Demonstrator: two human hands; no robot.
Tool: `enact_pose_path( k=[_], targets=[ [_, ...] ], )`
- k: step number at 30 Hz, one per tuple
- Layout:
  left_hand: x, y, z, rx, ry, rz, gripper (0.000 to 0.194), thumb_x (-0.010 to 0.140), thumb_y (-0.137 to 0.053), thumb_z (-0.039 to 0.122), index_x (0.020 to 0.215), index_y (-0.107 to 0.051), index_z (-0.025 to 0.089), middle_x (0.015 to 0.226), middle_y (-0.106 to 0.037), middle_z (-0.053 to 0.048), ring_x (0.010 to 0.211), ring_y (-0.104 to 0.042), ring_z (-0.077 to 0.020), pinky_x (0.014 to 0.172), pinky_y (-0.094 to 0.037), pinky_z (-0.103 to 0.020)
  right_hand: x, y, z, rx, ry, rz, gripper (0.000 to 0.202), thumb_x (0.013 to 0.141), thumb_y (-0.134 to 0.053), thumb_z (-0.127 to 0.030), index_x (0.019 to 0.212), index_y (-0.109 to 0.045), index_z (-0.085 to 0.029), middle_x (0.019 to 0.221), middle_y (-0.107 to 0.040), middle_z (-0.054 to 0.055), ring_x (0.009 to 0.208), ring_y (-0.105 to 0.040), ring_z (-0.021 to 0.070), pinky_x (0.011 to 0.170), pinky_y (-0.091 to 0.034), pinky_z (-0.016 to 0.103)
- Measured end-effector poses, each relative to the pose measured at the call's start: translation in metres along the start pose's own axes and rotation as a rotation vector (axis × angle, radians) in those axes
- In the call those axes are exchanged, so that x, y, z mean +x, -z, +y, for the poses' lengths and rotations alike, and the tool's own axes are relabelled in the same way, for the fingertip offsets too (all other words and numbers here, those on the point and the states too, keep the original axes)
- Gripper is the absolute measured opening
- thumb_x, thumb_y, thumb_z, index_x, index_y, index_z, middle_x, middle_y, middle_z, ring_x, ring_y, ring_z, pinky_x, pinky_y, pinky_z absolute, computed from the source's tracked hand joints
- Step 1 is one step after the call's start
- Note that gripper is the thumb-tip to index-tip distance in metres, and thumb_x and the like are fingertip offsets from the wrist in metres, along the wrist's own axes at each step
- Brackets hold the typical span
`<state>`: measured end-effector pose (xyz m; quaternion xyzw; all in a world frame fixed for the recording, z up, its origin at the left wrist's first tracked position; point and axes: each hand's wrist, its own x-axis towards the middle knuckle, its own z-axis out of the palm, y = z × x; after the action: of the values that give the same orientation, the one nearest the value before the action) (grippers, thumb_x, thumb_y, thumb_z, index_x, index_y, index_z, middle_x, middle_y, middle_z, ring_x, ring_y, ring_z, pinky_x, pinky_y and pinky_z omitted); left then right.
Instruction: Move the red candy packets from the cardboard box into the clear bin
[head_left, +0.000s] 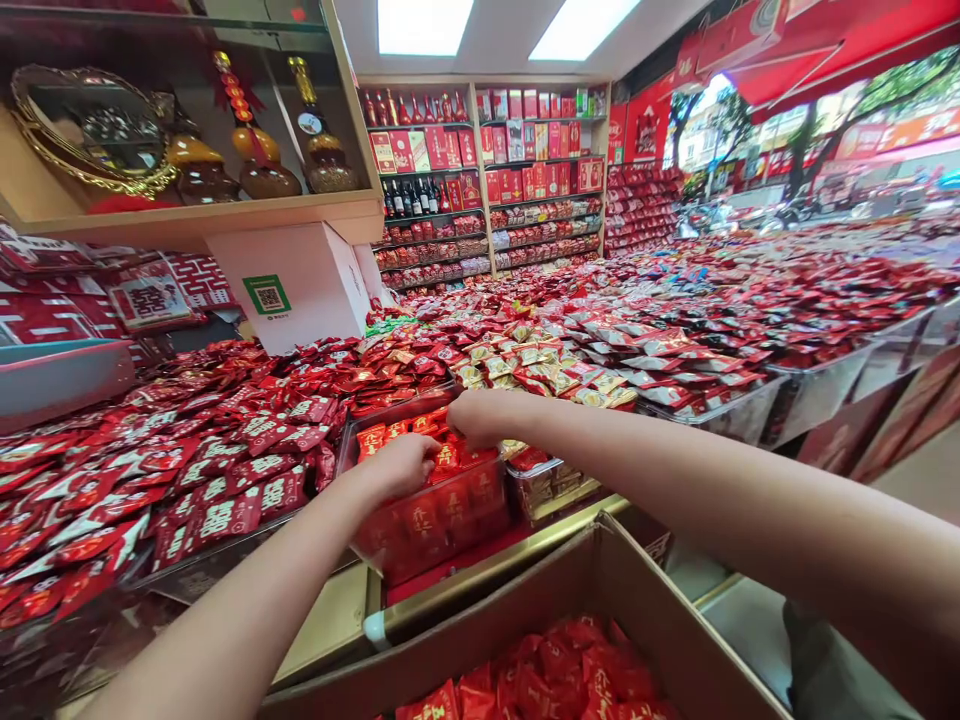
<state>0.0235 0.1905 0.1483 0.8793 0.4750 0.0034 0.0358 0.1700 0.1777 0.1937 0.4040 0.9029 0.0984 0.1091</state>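
A clear plastic bin [435, 525] holds shiny red packets with gold lettering [446, 455], which look like wrapped sweets. My left hand [407, 463] reaches over its near left side, fingers curled down at the packets. My right hand [478, 416] is at the bin's far right, bent into a loose fist with its fingertips hidden. Whether either hand grips a packet cannot be seen. Below, close to me, an open cardboard box [667, 610] contains more red packets [540, 680] of a similar look.
Bins heaped with dark red packets [247, 480] lie to the left, and cream-and-gold packets [525, 355] sit behind. A gold-coloured ledge [480, 560] runs between bin and box. A white box with a QR code [289, 285] and a glass-shelved cabinet [262, 215] stand at upper left.
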Motion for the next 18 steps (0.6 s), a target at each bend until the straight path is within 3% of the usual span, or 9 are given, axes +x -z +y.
enact_pose_path(
  k=[6, 12, 15, 18],
  targets=[
    [-0.024, 0.019, 0.006, -0.006, -0.003, 0.203, 0.027, 0.074, -0.043, 0.020, 0.096, -0.058, 0.018, 0.097, -0.064, -0.007, 0.089, -0.056, -0.0196, 0.078, -0.041, -0.031, -0.012, 0.004, -0.005, 0.059, -0.043, 0.010, 0.028, 0.067, -0.047, -0.012, 0.092, -0.061, -0.011, 0.088, -0.062, 0.011, 0.077, -0.056, 0.0194, 0.061, -0.039, 0.024],
    [-0.094, 0.026, 0.019, -0.076, -0.007, 0.345, 0.028, 0.077, -0.039, 0.028, 0.097, -0.056, 0.019, 0.098, -0.063, -0.004, 0.088, -0.056, -0.0169, 0.078, -0.041, -0.025, -0.014, -0.006, -0.004, 0.060, -0.084, 0.104, 0.026, 0.068, -0.047, -0.012, 0.091, -0.059, -0.012, 0.089, -0.060, 0.011, 0.078, -0.055, 0.0187, 0.059, -0.038, 0.023],
    [-0.138, 0.004, 0.026, -0.219, -0.017, 0.358, 0.021, 0.077, -0.042, 0.027, 0.093, -0.056, 0.023, 0.087, -0.063, 0.000, 0.079, -0.056, -0.0139, 0.072, -0.041, -0.021, -0.026, -0.008, -0.011, 0.109, -0.096, 0.314, 0.022, 0.072, -0.044, -0.015, 0.088, -0.058, -0.013, 0.088, -0.059, 0.011, 0.076, -0.054, 0.0169, 0.059, -0.037, 0.022],
    [-0.177, -0.043, 0.026, -0.343, 0.012, 0.098, 0.022, 0.079, -0.037, 0.023, 0.089, -0.056, 0.025, 0.081, -0.062, 0.001, 0.076, -0.056, -0.0123, 0.068, -0.041, -0.020, -0.048, -0.018, -0.037, 0.243, 0.026, 0.415, 0.019, 0.074, -0.041, -0.019, 0.082, -0.058, -0.014, 0.081, -0.059, 0.008, 0.072, -0.054, 0.0150, 0.061, -0.037, 0.023]
  ],
)
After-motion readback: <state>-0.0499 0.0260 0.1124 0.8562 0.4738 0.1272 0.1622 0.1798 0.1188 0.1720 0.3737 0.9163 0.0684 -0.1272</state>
